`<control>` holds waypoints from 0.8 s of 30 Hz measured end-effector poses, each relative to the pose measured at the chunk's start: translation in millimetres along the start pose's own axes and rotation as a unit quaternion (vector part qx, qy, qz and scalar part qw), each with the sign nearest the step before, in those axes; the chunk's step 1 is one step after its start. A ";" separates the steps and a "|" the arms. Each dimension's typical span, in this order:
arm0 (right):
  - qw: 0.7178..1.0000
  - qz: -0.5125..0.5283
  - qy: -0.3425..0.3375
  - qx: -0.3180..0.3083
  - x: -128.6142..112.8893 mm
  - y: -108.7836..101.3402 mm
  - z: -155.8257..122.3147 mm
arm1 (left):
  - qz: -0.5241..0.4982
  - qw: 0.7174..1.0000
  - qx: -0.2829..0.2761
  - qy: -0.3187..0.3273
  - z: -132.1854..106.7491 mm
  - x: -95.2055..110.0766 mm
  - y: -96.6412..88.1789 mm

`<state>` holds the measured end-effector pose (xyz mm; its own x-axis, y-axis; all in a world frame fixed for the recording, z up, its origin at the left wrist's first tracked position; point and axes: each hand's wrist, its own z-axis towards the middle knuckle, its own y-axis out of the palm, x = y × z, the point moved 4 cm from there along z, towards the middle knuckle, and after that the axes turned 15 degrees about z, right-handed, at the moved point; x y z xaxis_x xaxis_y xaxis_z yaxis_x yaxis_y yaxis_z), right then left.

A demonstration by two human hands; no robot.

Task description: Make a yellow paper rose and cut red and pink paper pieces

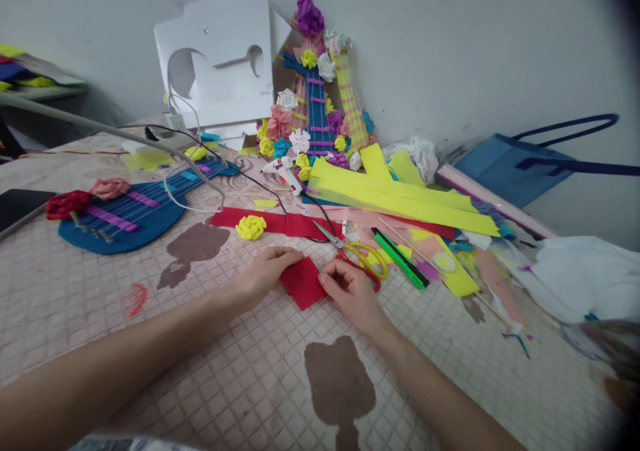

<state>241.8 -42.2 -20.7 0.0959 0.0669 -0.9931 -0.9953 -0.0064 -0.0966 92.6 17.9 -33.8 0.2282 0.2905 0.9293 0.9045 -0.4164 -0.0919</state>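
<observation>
A small red paper square (304, 285) is held between my two hands, just over the patterned tablecloth. My left hand (273, 267) pinches its upper left corner, and my right hand (350, 291) pinches the right corner with thumb and forefinger. Scissors (367, 259) with red and yellow handles lie just beyond my right hand, blades partly apart. Behind my hands stretches a red paper strip (270, 223), with a yellow paper flower (251, 227) resting on it. To the right of the scissors is a green box cutter (400, 257).
A blue paper guitar (145, 214) with red and pink flowers lies at the left. A white glue gun (285, 171) and its cord are at the back. Yellow paper strips (400, 197) and scraps cover the right. Flower-decorated guitars (320, 111) lean on the wall beside white foam board (225, 51).
</observation>
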 end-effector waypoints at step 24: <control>0.985 0.152 0.082 0.013 9.7 5.4 -2.5 | 0.014 0.994 -0.106 0.016 -0.3 -4.7 5.5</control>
<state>237.4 -44.1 -31.0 -0.2075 -0.0971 -0.9734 -0.9782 0.0241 0.2061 96.5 14.0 -38.6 0.2383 0.2496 0.9385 0.8006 -0.5976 -0.0444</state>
